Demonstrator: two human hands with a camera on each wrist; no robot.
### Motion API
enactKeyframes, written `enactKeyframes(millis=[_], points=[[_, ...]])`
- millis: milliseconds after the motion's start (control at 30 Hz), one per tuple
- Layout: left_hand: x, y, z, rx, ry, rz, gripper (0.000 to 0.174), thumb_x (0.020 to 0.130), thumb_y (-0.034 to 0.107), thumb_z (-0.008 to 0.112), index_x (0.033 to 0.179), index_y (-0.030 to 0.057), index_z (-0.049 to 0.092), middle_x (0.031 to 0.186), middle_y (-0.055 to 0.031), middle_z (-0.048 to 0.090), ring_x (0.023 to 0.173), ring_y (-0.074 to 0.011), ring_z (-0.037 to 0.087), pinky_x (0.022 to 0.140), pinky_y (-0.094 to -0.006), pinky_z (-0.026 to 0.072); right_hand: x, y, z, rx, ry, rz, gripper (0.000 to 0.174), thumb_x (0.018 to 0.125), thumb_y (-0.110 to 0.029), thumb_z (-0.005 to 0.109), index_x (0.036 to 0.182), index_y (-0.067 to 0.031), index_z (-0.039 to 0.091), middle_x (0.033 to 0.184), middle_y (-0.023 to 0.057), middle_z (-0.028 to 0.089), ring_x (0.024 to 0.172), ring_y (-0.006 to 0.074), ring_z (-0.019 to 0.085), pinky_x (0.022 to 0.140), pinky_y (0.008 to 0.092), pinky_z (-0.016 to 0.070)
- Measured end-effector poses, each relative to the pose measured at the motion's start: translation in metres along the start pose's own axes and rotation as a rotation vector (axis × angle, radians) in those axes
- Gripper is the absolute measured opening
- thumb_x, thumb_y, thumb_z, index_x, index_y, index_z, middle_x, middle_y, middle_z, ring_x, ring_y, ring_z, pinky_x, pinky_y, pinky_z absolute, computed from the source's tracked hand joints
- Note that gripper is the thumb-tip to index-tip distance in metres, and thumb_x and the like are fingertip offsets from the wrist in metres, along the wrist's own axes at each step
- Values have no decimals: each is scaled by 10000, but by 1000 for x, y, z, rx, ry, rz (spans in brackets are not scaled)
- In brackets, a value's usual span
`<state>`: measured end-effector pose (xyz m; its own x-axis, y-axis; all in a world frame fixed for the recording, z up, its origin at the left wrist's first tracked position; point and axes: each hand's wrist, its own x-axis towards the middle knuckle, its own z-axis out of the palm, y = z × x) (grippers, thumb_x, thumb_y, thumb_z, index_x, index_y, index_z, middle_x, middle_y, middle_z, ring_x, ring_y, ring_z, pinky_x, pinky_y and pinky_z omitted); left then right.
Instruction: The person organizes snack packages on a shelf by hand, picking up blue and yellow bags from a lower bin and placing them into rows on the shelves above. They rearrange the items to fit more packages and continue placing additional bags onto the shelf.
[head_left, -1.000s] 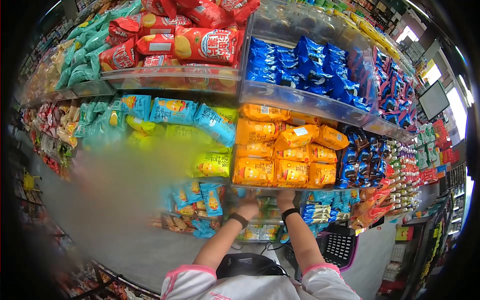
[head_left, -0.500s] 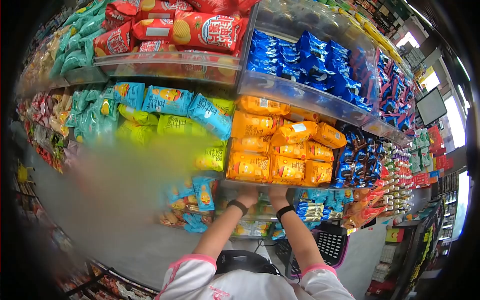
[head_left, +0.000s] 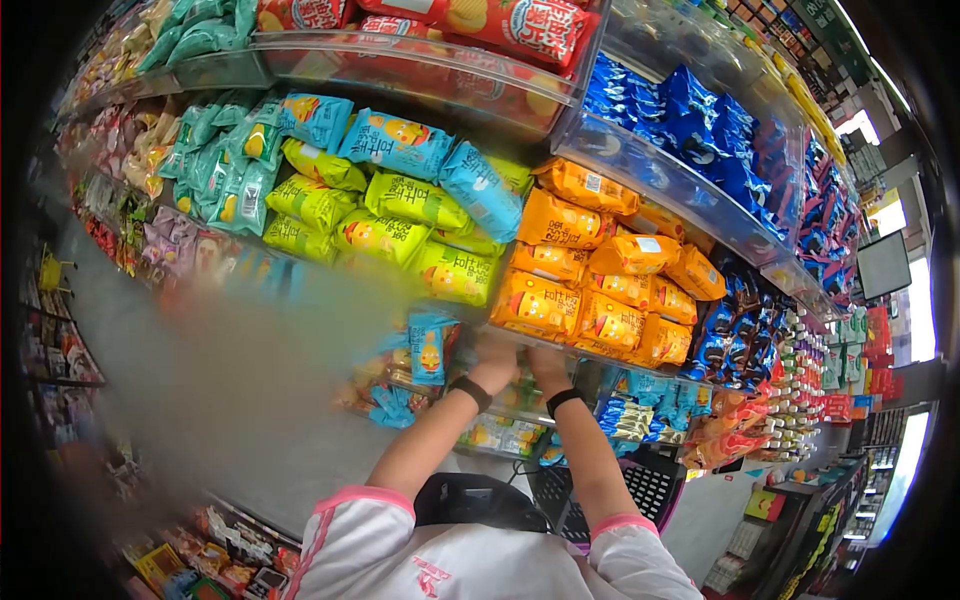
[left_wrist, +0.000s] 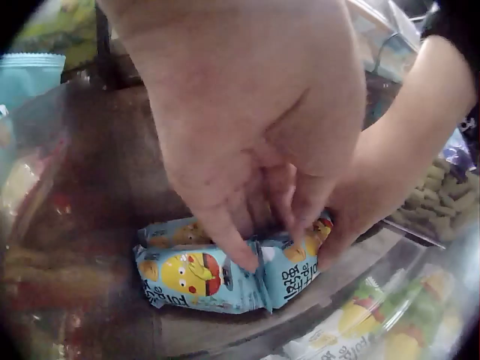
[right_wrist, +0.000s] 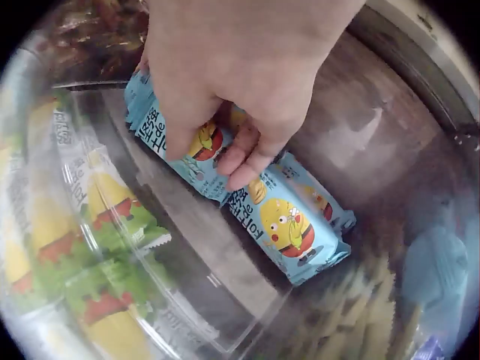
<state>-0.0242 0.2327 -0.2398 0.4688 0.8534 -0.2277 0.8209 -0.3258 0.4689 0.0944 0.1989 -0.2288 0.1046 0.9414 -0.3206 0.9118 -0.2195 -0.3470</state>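
Both hands reach in under the shelf of orange snack bags in the head view: my left hand (head_left: pixel 492 368) and my right hand (head_left: pixel 547 370), side by side. Small blue snack bags with a yellow cartoon face lie in a clear-walled compartment below. My left hand (left_wrist: pixel 247 127) bends its fingers over the seam where two blue bags (left_wrist: pixel 191 281) meet, thumb and forefinger at one bag's end. The right hand (right_wrist: pixel 240 67) grips a blue snack bag (right_wrist: pixel 196 176), its fingertips close to another blue bag (right_wrist: pixel 289 229). Part of each held bag is covered by the fingers.
Orange bags (head_left: pixel 535 307) fill the shelf just above the hands, with green bags (head_left: pixel 450 272) to its left. White-and-green bags (right_wrist: pixel 112 206) lie beyond the clear wall. A black basket (head_left: pixel 645 490) stands low by the right arm. Grey blur covers the head view's left.
In the head view the shelves have swung right and tilted, baring more green bags. Both hands stay together under the orange shelf, reaching slightly farther in than a second ago.
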Motion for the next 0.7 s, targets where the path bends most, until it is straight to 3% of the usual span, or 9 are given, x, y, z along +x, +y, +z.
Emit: enactKeyframes(millis=[67,100,200,233,300,333,467,567,700], points=[[-10,-5,0,261,-166,-14,153,758,141,545,850,79,651,938,-140,637,829,-271,633,617,-390,482,14,32,38,-17,98,-34,297,733,-133,565,1020,-63,598,1013,145,606,967,325,555,822,458,430],[-10,0,-19,190,-259,-152,211,806,163,503,896,87,678,941,-119,641,853,-234,628,649,-383,489,21,51,57,-39,169,-57,298,733,-133,566,1020,-62,597,1010,150,605,963,329,555,816,459,434],[-6,-13,-7,188,-184,-69,215,803,159,499,882,76,680,911,-116,650,841,-241,632,650,-385,488,25,65,68,-225,424,-207,286,730,-120,557,1005,-52,599,1003,170,601,963,343,551,833,465,427],[4,-25,25,94,-79,-85,234,809,152,471,872,68,680,872,-113,656,832,-244,634,687,-372,485,23,57,63,-182,450,-222,291,731,-119,554,1010,-50,594,1012,174,595,965,348,549,835,468,425],[13,-35,40,67,-77,-24,264,790,115,477,1006,30,604,1057,-164,582,970,-298,575,781,-419,456,19,39,44,-91,511,-245,299,731,-117,549,1019,-44,585,1030,184,583,968,359,545,841,473,422],[17,-38,45,56,-78,13,315,781,96,480,1072,12,566,1149,-190,545,1039,-325,546,828,-443,442,19,41,44,-127,477,-232,306,732,-118,549,1028,-42,579,1044,186,575,973,363,541,842,475,420],[23,-39,51,-116,-127,-30,343,800,94,438,1122,21,534,1188,-190,516,1083,-336,503,885,-438,407,19,48,51,-262,377,-160,326,739,-122,550,1054,-37,558,1075,191,557,992,369,532,846,479,418],[16,-33,57,87,160,0,225,814,110,435,867,50,644,892,-133,639,811,-281,617,703,-396,473,17,43,55,-306,380,-106,319,744,-125,551,1050,-35,560,1054,190,567,997,356,535,843,470,422],[22,-44,50,-9,411,218,225,820,80,425,893,50,636,910,-149,630,823,-283,611,690,-375,480,25,46,65,-213,363,-48,313,750,-136,554,1046,-36,565,1041,189,577,1009,338,538,847,451,423]])
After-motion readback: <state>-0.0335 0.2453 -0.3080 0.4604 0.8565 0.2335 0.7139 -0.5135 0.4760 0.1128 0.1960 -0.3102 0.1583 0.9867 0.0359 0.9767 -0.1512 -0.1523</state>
